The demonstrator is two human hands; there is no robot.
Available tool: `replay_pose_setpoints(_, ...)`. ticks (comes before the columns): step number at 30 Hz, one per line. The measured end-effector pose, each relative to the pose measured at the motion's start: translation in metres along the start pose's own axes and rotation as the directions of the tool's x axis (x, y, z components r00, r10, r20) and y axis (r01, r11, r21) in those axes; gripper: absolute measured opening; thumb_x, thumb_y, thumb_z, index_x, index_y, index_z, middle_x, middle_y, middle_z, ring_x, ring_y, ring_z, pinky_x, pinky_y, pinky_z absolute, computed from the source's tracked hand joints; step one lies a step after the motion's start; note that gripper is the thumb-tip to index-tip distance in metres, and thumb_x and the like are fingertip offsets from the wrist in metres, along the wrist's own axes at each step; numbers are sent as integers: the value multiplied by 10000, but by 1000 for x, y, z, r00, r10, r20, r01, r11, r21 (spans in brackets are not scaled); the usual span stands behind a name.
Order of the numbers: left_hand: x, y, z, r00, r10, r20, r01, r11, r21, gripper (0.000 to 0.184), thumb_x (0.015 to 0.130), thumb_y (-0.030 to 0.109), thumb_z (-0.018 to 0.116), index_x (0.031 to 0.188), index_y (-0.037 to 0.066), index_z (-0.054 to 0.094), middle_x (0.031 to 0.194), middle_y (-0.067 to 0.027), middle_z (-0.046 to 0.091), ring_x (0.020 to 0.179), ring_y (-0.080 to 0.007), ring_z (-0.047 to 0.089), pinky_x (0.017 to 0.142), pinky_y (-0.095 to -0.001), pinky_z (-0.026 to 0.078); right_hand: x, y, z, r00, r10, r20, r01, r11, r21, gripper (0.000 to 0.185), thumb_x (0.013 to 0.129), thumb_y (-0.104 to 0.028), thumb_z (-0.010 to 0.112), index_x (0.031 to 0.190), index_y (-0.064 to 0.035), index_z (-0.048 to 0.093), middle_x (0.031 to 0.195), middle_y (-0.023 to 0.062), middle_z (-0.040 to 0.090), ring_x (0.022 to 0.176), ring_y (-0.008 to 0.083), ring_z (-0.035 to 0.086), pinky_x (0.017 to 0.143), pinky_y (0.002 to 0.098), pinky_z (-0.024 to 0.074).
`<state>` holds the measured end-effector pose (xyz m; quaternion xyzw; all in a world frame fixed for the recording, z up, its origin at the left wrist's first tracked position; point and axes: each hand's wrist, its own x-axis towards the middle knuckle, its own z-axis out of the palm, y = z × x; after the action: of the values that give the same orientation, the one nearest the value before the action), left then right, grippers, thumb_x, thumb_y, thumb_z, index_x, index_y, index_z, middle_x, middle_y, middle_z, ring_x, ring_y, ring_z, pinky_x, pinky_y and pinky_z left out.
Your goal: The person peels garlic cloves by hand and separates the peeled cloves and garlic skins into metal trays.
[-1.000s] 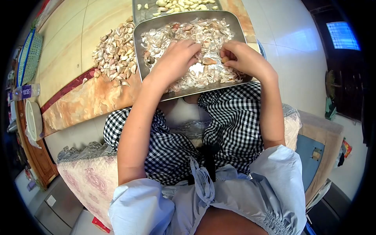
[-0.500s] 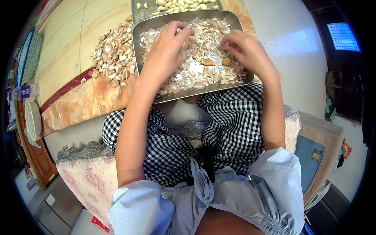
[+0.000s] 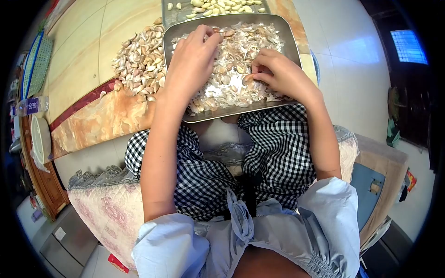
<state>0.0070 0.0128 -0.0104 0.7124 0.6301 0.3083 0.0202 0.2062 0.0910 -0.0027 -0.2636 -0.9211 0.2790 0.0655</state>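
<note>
A metal tray (image 3: 232,111) filled with loose garlic skins (image 3: 241,46) sits at the table edge above my knees. Over its left side is my left hand (image 3: 193,58), fingers curled together near the far rim; what they hold, if anything, is hidden. My right hand (image 3: 280,74) reaches in from the right, thumb and fingertips closed on a small orange-brown piece (image 3: 248,79) whose kind I cannot make out. Left of the tray lies a pile of unpeeled garlic cloves (image 3: 139,62). Peeled cloves (image 3: 222,6) lie in a second tray (image 3: 178,17) beyond.
The marble-patterned table (image 3: 97,116) runs off to the left. A plastic bottle (image 3: 32,106), a pale basin (image 3: 41,139) and a green basket (image 3: 37,65) stand at far left. A padded seat cover (image 3: 104,204) is beneath me, with a chair (image 3: 378,171) at right.
My right hand has moved left and down to the orange-brown piece, which lay loose among the skins before. My left hand stays near the far rim. The view has shifted slightly.
</note>
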Motion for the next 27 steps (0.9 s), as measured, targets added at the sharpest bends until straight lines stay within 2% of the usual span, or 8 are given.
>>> replay_pose_setpoints(5,-1,1,-2,1000,-1,-1,2,1000,28,135,755,43,522,886,29,550,917,-98,524,873,-257,523,733,-369,396,3,-6,-14,988,101,114,-135,929,344,136,757,-106,623,814,-5,552,741,40,543,683,121,511,631,260,421)
replay_pose_setpoints(7,0,3,-2,1000,-10,3,10,999,42,125,764,49,520,883,30,552,914,-96,525,872,-254,522,735,-366,391,1,-10,-19,977,156,147,-212,618,757,155,770,-125,633,823,14,594,729,16,579,652,62,499,584,201,411)
replay_pose_setpoints(10,1,3,-3,1000,-14,24,13,998,64,154,784,78,543,935,63,568,994,-75,526,830,-294,518,721,-360,415,-2,-17,-26,987,120,103,-146,438,887,131,778,-93,631,809,26,587,803,13,592,698,51,514,616,197,423)
replay_pose_setpoints(14,1,5,-3,1000,-14,21,12,998,62,164,777,75,546,939,67,567,993,-74,526,843,-291,515,727,-359,410,-4,-34,-20,924,156,-349,197,589,784,90,749,-6,622,822,29,584,815,43,589,724,86,537,657,214,439)
replay_pose_setpoints(16,1,4,-2,1000,-1,17,0,997,75,177,768,70,550,945,70,565,995,-73,526,849,-286,515,733,-356,408,-5,-34,-21,810,-50,-585,463,667,584,125,714,64,609,831,31,582,827,74,586,756,131,555,688,235,447)
replay_pose_setpoints(23,-3,4,-3,1000,3,30,-5,996,85,161,773,73,554,932,64,566,982,-74,532,852,-282,517,741,-354,405,-14,-22,-34,704,-285,-651,524,827,204,140,702,80,609,834,48,574,836,91,584,777,152,555,690,240,448)
replay_pose_setpoints(24,3,4,-2,1000,23,15,-24,997,67,148,778,78,553,925,63,567,978,-76,533,849,-282,518,741,-355,404,-24,-18,-43,691,-268,-671,497,851,172,140,702,80,609,834,48,574,836,91,584,777,152,555,690,240,448)
replay_pose_setpoints(27,4,7,-6,1000,1,15,-2,999,35,129,788,85,549,913,60,569,975,-81,534,844,-285,521,737,-358,404,-65,8,-65,383,236,-893,241,908,343,112,736,33,615,840,40,574,790,57,581,738,131,548,666,229,438)
